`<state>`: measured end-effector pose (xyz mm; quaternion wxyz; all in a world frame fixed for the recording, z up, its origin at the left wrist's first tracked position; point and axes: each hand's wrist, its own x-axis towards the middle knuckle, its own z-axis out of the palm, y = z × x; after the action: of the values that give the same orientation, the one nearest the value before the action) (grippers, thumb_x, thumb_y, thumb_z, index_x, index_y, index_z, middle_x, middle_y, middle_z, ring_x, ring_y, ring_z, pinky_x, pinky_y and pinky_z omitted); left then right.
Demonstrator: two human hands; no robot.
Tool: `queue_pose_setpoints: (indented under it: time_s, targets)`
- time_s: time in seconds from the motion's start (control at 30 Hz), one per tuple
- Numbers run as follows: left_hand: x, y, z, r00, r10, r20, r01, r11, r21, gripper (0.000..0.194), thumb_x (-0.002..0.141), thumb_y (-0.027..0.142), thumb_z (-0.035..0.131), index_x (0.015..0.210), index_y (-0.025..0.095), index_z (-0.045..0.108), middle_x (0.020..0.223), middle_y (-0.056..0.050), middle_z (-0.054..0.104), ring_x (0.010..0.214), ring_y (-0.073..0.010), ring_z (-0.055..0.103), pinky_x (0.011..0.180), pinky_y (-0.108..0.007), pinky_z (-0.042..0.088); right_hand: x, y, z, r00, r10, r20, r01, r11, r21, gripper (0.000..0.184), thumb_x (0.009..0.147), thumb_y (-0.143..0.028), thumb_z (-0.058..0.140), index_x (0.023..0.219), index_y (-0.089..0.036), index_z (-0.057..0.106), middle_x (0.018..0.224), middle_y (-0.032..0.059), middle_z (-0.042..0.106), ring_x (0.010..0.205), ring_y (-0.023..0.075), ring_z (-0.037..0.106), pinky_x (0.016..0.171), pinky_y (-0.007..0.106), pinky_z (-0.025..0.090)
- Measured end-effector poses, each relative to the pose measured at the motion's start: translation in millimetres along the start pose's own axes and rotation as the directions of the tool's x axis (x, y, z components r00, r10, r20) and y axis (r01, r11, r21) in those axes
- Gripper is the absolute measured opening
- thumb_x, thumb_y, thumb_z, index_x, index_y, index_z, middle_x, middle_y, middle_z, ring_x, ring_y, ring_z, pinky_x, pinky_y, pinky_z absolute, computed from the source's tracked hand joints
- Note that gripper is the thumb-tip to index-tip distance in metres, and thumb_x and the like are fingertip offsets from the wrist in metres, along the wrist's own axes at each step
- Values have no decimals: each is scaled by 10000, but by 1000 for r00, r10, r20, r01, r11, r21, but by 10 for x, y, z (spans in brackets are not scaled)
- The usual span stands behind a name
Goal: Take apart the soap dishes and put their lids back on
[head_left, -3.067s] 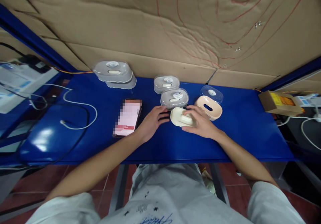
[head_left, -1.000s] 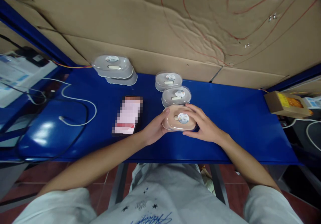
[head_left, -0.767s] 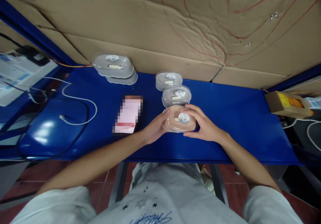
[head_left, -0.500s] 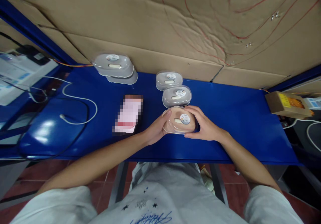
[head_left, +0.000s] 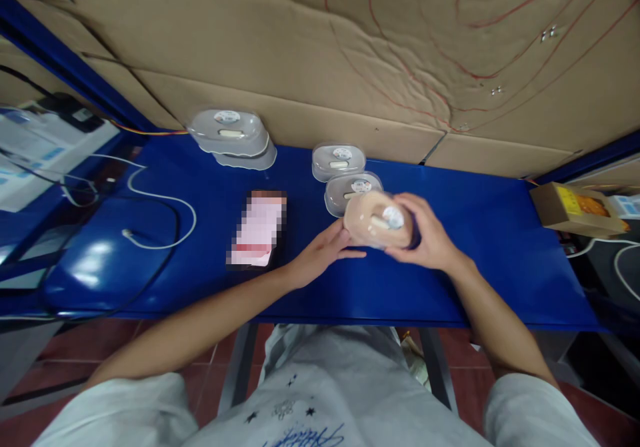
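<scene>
A peach oval container [head_left: 367,223] with a clear lid, a white tab and a round label is raised and slightly tilted above the blue table. My right hand [head_left: 425,233] grips it by its right end, thumb below and fingers behind. My left hand [head_left: 323,253] is at its lower left with fingers stretched out; the fingertips are close to the container's edge, and I cannot tell if they touch. Just behind, a grey lidded container [head_left: 340,197] is partly hidden by the peach one. Another grey container [head_left: 330,165] sits behind that.
Two stacked grey containers [head_left: 233,133] stand at the back left. A phone [head_left: 257,230] with a blurred screen lies left of my left hand. A white cable [head_left: 187,200] loops across the left side. An open cardboard box [head_left: 565,210] stands at the far right, and a cardboard wall [head_left: 280,100] rises behind.
The peach container has moved right and up in my right hand and is now tilted. My left hand has loosened from its left end, and its fingers have straightened.
</scene>
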<state>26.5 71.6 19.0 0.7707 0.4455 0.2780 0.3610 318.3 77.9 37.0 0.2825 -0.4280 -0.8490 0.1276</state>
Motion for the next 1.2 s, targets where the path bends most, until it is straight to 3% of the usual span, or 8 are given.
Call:
queue_pose_setpoints:
  time_s: [0.07,0.17,0.3,0.47,0.63,0.77,0.97,1.2]
  targets:
    - [-21,43,-25,977,210,-23,-190,923,335,657,989,579,710,1549,263,576,1527,-177,621,1358,-349,634,1124,-526,527,-8,267,-126,986,130,-106,-140,985,-98,974,850,-649,818,1622,-253,377,1565,197,526,1455,428,532,1214,660,460]
    - [-1,87,-116,891,454,25,-304,553,776,592,984,410,726,1540,259,586,1669,-178,474,1557,-361,434,1285,-554,344,-41,689,-195,926,328,-185,-357,922,-153,1014,822,-792,755,1581,-198,439,1516,225,566,1405,442,573,1166,679,484]
    - [102,80,-251,900,429,69,-209,288,934,629,981,378,687,1580,260,540,1812,-163,236,1676,-429,191,1321,-640,198,-65,921,-117,903,371,-217,-418,877,-236,1017,869,-868,628,1615,-206,427,1610,243,506,1519,470,471,1215,714,403]
    - [121,60,-260,923,378,75,-177,243,954,435,1013,383,632,1419,227,645,1731,-197,359,1625,-424,317,1276,-603,296,-6,502,21,967,190,-172,-241,902,-359,1036,945,-752,655,1741,-283,185,1821,210,147,1674,492,172,1285,763,222]
    - [43,0,-167,903,425,55,-188,277,942,455,885,378,804,1285,230,646,1467,-176,571,1427,-387,530,1209,-584,367,60,-1,165,988,-19,151,39,991,-127,1039,941,-687,719,1748,-396,132,1810,127,238,1668,432,242,1292,707,314]
    - [63,-80,-198,942,333,41,-181,402,898,983,707,420,967,1538,267,465,1671,-211,388,1578,-439,359,1244,-621,314,39,-124,169,982,-34,185,48,996,-73,852,954,-591,761,1683,-399,364,1546,128,570,1473,396,519,1211,651,454]
    - [58,-107,-219,963,205,174,-248,426,870,856,800,359,883,1542,256,469,1554,-170,590,1480,-399,529,1316,-627,162,-8,-108,52,956,-22,293,21,1000,9,785,919,-594,806,1601,-371,489,1726,127,369,1613,412,349,1282,666,361]
    - [-38,-123,-42,981,149,124,-174,393,903,1265,778,489,918,1699,269,79,1553,-168,591,1483,-341,552,1350,-651,75,11,-70,-25,975,38,218,-97,959,266,823,891,-636,820,1584,-343,486,1545,138,561,1470,356,543,1230,567,460]
